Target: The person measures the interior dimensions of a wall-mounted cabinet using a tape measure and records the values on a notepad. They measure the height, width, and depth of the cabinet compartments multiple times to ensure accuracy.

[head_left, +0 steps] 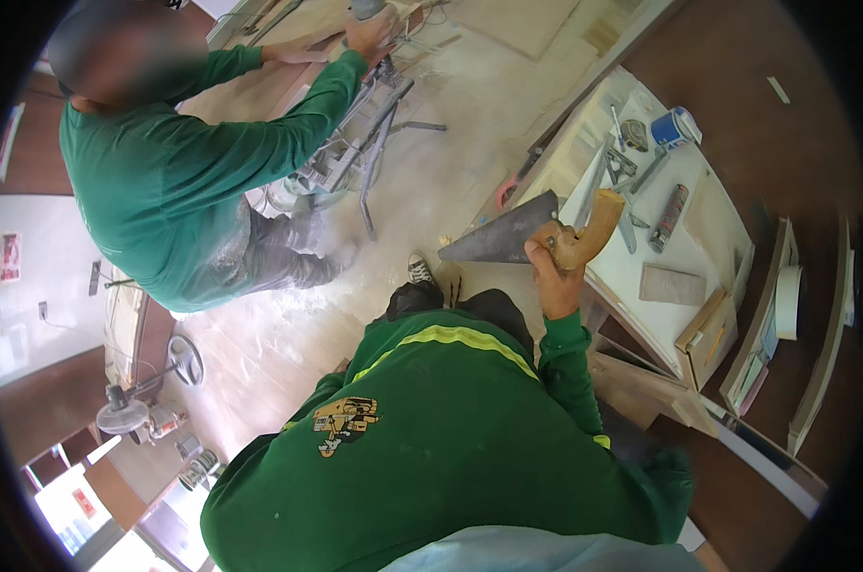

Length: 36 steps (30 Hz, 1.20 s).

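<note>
My right hand [555, 272] is raised in front of my body, closed on a handsaw. The saw's wooden handle [598, 229] juts up past my fingers, and its dark, tapering blade [498, 234] points left over the floor. Close to the right of the saw is a white-topped bench [679, 262] with tools on it. Only a small sliver of skin at the left side of my green shirt, possibly my left hand [343, 365], is visible; its fingers are hidden by the shirt.
A blue can [675, 128], a tape measure [633, 134], a tube [670, 217] and a flat block [672, 283] lie on the bench. At the left, a co-worker in green [183, 181] leans over a board on a metal stand [374, 143]. A fan [122, 412] stands lower left.
</note>
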{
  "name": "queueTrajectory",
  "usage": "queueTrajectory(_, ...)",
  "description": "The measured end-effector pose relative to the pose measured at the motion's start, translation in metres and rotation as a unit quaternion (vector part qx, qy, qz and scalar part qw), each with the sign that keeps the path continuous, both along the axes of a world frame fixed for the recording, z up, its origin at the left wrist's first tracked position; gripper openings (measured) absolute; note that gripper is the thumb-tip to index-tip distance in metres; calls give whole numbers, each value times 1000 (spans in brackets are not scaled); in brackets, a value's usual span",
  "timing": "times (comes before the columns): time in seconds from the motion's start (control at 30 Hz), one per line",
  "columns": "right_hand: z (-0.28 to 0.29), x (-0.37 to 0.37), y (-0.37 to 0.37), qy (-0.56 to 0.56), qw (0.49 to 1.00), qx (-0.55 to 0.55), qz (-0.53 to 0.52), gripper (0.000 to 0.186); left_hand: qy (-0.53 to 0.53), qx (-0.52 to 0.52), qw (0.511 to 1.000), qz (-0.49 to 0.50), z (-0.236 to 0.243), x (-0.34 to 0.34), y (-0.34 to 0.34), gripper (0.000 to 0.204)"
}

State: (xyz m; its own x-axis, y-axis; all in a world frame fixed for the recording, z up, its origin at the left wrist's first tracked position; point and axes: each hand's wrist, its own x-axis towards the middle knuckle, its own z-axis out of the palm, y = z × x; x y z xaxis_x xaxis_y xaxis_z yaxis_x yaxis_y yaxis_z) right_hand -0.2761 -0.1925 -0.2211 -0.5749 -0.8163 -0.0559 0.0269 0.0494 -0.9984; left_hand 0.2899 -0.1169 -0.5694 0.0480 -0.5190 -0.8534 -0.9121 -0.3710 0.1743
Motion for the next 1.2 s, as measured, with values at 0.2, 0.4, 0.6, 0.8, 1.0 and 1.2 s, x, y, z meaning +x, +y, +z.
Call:
queueTrajectory(0.2, -5, -26, -26, -87, 996, 19, 19, 11, 13, -21, 996, 86, -8, -59, 7, 71)
queueTrajectory(0.4, 3, -65, -58, -117, 993, 8, 28, 19, 18, -31, 992, 118, -8, -108, 39, 71)
queueTrajectory(0.6, -20, -108, -117, -90, 996, -8, 11, 24, -8, -24, 991, 135, 8, -116, 60, 70)
queueTrajectory(0.8, -37, -138, -217, -69, 993, -81, -45, 27, -27, -8, 986, 166, 3, -106, 47, 70)
queueTrajectory(1.0, -20, -169, -296, -48, 988, -63, -131, 27, -29, 3, 983, 182, -5, -94, -3, 69)
queueTrajectory(1.2, -15, -188, -348, -22, 985, -81, -154, 30, -46, -6, 978, 201, 0, -87, -50, 69)
